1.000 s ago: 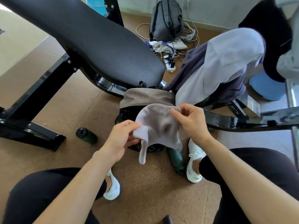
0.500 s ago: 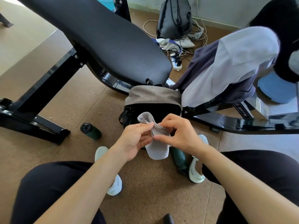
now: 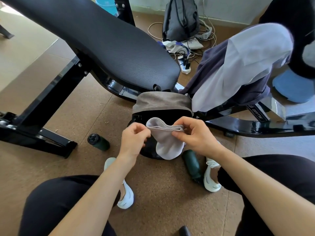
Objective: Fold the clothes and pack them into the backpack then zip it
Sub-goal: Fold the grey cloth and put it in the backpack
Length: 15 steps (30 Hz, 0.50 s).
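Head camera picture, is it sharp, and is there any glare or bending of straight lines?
Head view: fairly sharp at the hands and grey cloth; wide-angle lens bows the bench pad and frame; bright glare on the glossy black bench base; daylight washes out the floor at upper left.

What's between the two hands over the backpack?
Head view: a folded grey cloth spans from the left hand to the right hand, hanging in front of the open backpack.

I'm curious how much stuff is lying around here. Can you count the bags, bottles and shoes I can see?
Bags: 2, the open backpack by the hands and the grey backpack near the wall.
Bottles: 2, one left, one right.
Shoes: 2, left and right.
Total: 6
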Each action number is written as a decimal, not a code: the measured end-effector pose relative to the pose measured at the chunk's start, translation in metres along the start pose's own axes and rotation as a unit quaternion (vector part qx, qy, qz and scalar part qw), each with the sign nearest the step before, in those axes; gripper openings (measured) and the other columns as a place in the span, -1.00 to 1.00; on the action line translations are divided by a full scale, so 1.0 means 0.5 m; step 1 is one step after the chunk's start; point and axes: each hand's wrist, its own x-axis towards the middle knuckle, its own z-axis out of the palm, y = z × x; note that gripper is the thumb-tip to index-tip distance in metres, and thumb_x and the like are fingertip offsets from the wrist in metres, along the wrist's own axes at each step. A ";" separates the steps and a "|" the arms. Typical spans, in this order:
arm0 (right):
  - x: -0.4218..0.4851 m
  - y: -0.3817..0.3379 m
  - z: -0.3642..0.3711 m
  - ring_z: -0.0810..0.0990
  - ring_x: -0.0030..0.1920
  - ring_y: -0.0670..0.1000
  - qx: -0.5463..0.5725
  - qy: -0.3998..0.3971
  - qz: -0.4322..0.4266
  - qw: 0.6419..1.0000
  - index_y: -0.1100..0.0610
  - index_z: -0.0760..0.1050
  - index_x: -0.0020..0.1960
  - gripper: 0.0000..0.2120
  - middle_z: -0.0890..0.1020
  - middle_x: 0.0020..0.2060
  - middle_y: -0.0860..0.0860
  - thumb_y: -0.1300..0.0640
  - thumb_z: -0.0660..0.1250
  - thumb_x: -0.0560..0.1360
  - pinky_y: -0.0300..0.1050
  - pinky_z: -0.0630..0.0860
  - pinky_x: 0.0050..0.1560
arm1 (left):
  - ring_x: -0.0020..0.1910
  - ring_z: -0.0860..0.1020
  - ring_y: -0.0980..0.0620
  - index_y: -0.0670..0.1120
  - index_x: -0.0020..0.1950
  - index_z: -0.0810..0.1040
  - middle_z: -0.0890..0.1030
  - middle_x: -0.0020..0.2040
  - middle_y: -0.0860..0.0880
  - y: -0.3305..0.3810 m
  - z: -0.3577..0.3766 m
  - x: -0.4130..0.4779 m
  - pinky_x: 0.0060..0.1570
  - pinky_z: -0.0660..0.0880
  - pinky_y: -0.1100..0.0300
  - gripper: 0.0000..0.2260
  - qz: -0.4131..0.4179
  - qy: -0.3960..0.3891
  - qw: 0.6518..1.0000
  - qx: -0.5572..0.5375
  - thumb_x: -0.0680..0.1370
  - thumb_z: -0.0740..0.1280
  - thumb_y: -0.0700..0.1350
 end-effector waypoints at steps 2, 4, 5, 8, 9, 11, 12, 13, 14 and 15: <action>-0.001 -0.004 -0.014 0.58 -0.14 -0.09 0.039 -0.016 0.014 0.999 0.15 0.59 -0.02 -0.93 0.64 -0.20 -0.02 0.29 0.42 0.56 -0.04 0.51 -0.06 | 0.04 0.52 -0.03 -0.03 0.25 0.51 0.55 0.07 -0.06 -0.016 -0.014 0.021 -0.06 0.48 0.16 -0.58 0.010 -0.011 1.000 0.024 0.44 0.44 -0.32; -0.002 -0.010 -0.029 0.59 -0.11 -0.07 0.071 -0.031 0.020 0.997 0.21 0.59 0.00 -0.96 0.64 -0.17 0.00 0.31 0.41 0.57 -0.06 0.50 -0.03 | 0.29 0.43 -0.01 0.05 0.51 0.28 0.45 0.33 -0.01 -0.033 -0.022 0.037 0.16 0.41 0.11 -0.20 -0.001 -0.112 0.992 0.058 0.35 0.54 -0.22; -0.003 -0.013 -0.035 0.59 -0.11 -0.07 0.082 -0.039 0.022 0.996 0.23 0.58 0.01 -0.96 0.64 -0.17 0.00 0.32 0.40 0.57 -0.10 0.50 -0.04 | 0.37 0.39 0.02 0.08 0.57 0.20 0.42 0.41 0.03 -0.040 -0.021 0.039 0.25 0.35 0.11 -0.06 -0.001 -0.164 0.984 0.069 0.28 0.59 -0.14; -0.006 -0.020 -0.050 0.58 -0.14 -0.12 0.115 -0.069 0.033 0.990 0.24 0.57 0.00 -0.95 0.63 -0.20 -0.07 0.35 0.39 0.57 -0.25 0.50 -0.08 | 0.39 0.45 0.12 0.04 0.53 0.34 0.51 0.42 0.07 -0.046 -0.011 0.033 0.28 0.34 0.22 -0.19 0.038 -0.259 0.963 0.058 0.37 0.63 -0.20; -0.006 -0.020 -0.053 0.58 -0.14 -0.12 0.117 -0.076 0.035 0.990 0.23 0.57 0.00 -0.94 0.63 -0.19 -0.06 0.35 0.39 0.57 -0.26 0.50 -0.08 | 0.34 0.52 0.10 -0.01 0.45 0.47 0.60 0.34 0.03 -0.046 -0.009 0.033 0.27 0.41 0.20 -0.37 0.057 -0.268 0.961 0.046 0.43 0.59 -0.25; -0.007 -0.018 -0.061 0.58 -0.14 -0.10 0.100 -0.078 0.035 0.991 0.23 0.57 0.00 -0.95 0.63 -0.19 -0.04 0.33 0.40 0.57 -0.25 0.50 -0.07 | 0.22 0.63 0.02 -0.15 0.27 0.63 0.69 0.19 -0.13 -0.044 -0.006 0.028 0.23 0.54 0.08 -0.64 0.103 -0.247 0.963 0.025 0.49 0.53 -0.27; -0.007 -0.017 -0.065 0.58 -0.14 -0.10 0.091 -0.072 0.036 0.993 0.24 0.57 0.00 -0.96 0.62 -0.19 -0.03 0.33 0.40 0.57 -0.25 0.50 -0.06 | 0.14 0.65 -0.02 -0.20 0.20 0.66 0.69 0.13 -0.21 -0.041 -0.006 0.026 0.18 0.57 0.05 -0.71 0.129 -0.224 0.966 0.013 0.48 0.53 -0.25; -0.007 -0.016 -0.069 0.58 -0.14 -0.10 0.084 -0.061 0.041 0.994 0.25 0.57 0.00 -0.96 0.62 -0.19 -0.03 0.33 0.40 0.57 -0.25 0.51 -0.06 | 0.08 0.66 -0.03 -0.22 0.15 0.68 0.68 0.09 -0.27 -0.038 -0.005 0.024 0.13 0.58 0.06 -0.74 0.154 -0.201 0.967 -0.002 0.47 0.53 -0.23; -0.007 -0.017 -0.074 0.59 -0.14 -0.10 0.080 -0.049 0.047 0.994 0.27 0.57 0.00 -0.97 0.63 -0.19 -0.02 0.33 0.40 0.57 -0.24 0.52 -0.05 | 0.04 0.65 -0.03 -0.21 0.10 0.69 0.67 0.06 -0.31 -0.035 -0.005 0.022 0.09 0.58 0.10 -0.75 0.174 -0.186 0.967 -0.019 0.45 0.54 -0.20; -0.006 -0.016 -0.077 0.59 -0.14 -0.08 0.079 -0.037 0.053 0.995 0.27 0.57 0.00 -0.96 0.63 -0.19 0.00 0.34 0.40 0.56 -0.22 0.53 -0.05 | 0.02 0.65 -0.02 -0.20 0.08 0.70 0.66 0.05 -0.34 -0.033 -0.005 0.021 0.07 0.57 0.14 -0.76 0.190 -0.182 0.964 -0.034 0.43 0.54 -0.18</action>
